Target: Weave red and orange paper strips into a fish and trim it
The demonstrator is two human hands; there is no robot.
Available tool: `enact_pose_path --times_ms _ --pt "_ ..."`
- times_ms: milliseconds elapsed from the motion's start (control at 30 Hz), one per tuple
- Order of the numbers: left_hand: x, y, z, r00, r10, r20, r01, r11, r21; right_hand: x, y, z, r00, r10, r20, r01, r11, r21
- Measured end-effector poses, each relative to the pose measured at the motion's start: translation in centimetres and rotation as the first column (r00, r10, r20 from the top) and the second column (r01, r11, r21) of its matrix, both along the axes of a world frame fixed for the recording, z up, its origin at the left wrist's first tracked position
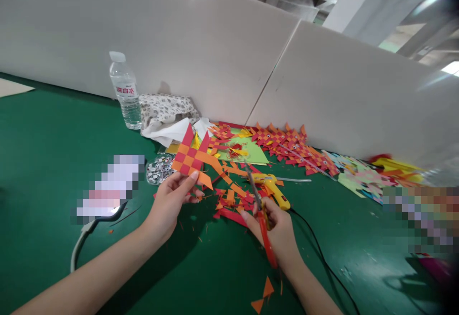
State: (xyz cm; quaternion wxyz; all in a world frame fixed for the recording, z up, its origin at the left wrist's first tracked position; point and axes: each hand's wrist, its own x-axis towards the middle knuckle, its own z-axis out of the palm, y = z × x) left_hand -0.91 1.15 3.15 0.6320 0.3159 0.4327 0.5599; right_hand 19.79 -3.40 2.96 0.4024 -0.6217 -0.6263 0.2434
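Observation:
A woven paper fish (188,158) in red and orange checks is pinched in my left hand (175,193), with loose strip ends sticking out at its top and right. My right hand (278,226) grips red-handled scissors (263,231), their blades pointing up and away from me. The blades are apart from the fish. Between and beyond my hands lie red and orange paper scraps (234,200). A yellow glue gun (274,188) rests just behind the scissors, a glue stick poking out of it.
Finished-looking woven fish (287,143) are piled along the grey partition (215,52). A water bottle (124,92), a patterned pouch (167,109) and a bag of googly eyes (159,169) stand or lie left. A blurred-out phone (111,186) has a cable attached. The glue gun's black cord (322,253) runs toward me.

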Motion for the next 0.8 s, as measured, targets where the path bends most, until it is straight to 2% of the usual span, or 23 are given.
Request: enact_pose_path --times_ms 67,133,233,400,567,667,733,800 --pt "0.3 -0.3 -0.1 0.996 -0.082 -0.018 0.082 0.997 -0.006 -0.2 0.1 -0.1 0.972 0.018 -0.233 -0.04 0.995 -0.093" --pt "0.7 -0.7 -0.2 0.974 -0.223 -0.049 0.223 0.975 -0.011 -0.3 0.3 -0.5 0.893 0.028 -0.45 -0.116 0.979 -0.169" --pt "1.3 -1.5 -0.3 0.911 -0.402 -0.091 0.401 0.916 -0.029 -0.4 0.4 -1.4 0.78 0.023 -0.625 -0.187 0.962 -0.198" --pt "1.9 -2.2 -0.5 0.841 -0.529 -0.116 0.526 0.849 -0.058 -0.4 0.3 -1.9 0.744 0.117 -0.657 -0.26 0.958 -0.124" --pt "1.9 -2.2 -0.9 0.825 -0.549 -0.135 0.545 0.835 -0.068 -0.7 0.0 -1.4 0.756 0.159 -0.635 -0.3 0.947 -0.12" --pt "2.0 -2.2 -1.0 0.803 -0.578 -0.148 0.574 0.816 -0.069 -1.0 0.1 -1.3 0.767 0.079 -0.637 -0.205 0.97 -0.127" --pt "2.0 -2.1 -1.1 0.774 -0.616 -0.149 0.612 0.787 -0.073 -1.2 0.3 -1.2 0.743 -0.002 -0.669 -0.14 0.977 -0.159" --pt "2.0 -2.1 -1.0 0.748 -0.648 -0.143 0.644 0.761 -0.077 -1.2 0.3 -1.2 0.711 -0.033 -0.703 -0.132 0.975 -0.18"
